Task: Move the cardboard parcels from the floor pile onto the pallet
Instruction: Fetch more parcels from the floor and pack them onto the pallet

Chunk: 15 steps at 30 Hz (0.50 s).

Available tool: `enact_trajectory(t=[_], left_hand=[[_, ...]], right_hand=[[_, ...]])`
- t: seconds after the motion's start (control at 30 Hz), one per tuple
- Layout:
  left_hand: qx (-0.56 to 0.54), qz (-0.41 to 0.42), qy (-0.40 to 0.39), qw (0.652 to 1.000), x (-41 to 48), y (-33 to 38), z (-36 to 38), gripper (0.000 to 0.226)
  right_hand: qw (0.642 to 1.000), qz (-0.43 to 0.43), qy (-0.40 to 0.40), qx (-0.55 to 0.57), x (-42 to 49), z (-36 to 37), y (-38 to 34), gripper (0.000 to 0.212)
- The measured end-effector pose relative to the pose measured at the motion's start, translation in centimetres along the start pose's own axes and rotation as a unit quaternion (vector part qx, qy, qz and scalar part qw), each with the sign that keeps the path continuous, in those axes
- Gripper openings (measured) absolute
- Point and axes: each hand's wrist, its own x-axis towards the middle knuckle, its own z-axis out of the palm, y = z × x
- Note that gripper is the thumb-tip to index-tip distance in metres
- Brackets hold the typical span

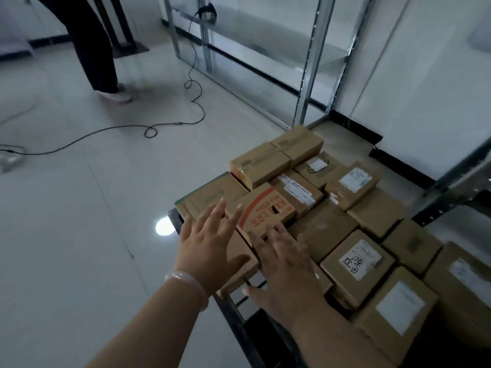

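Entry: two hands over loaded pallet, head view.

- Parcels (329, 224): brown cardboard, many bearing white labels, sitting packed edge to edge in one to two layers on the pallet (229, 313), a dark slatted platform that is showing at the near left corner.
- Red-print box (265, 208): lying on top of the stack near the pallet's left side, tilted slightly, with its near edge facing the hands.
- Low box (240, 278): lying flat at the pallet's near left corner, just below the red-print box.
- Left hand (210, 243): reaching forward with fingers straight and spread, gripping nothing. It is hovering over the low box, its fingertips are reaching the red-print box's left edge, and its thumb is lying across the low box. Contact cannot be told.
- Right hand (287, 264): reaching forward with fingers splayed and relaxed, gripping nothing. Its fingertips are meeting the red-print box's near edge, and its thumb is pointing left over the pallet slats.
- Bracelet (186, 280): pale, circling the left wrist.
- Cable (170, 124): black, trailing in loops across the tiled floor (79, 208).
- Rack (310, 62): metal uprights, standing behind the pallet.
- Person (93, 43): one dark trouser leg, standing far left.
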Motion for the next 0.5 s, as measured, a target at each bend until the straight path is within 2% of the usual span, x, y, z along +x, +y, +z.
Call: enact_trajectory(t=[0.13, 0.27, 0.5], left_hand=[[-0.005, -0.031, 0.002, 0.999, -2.6, 0.1, -11.9, 0.098], [0.012, -0.059, -0.004, 0.998, -8.9, 0.8, -23.2, 0.096], [0.009, -0.195, 0.037, 0.98, -22.5, 0.1, -38.4, 0.098]], right_hand=[[0.999, -0.041, 0.013, 0.013, -3.6, -10.1, -5.1, 0.094], [0.996, -0.087, -0.004, 0.004, -9.2, -18.7, -11.1, 0.096], [0.974, -0.224, 0.016, -0.008, -18.3, -27.9, -23.9, 0.098]])
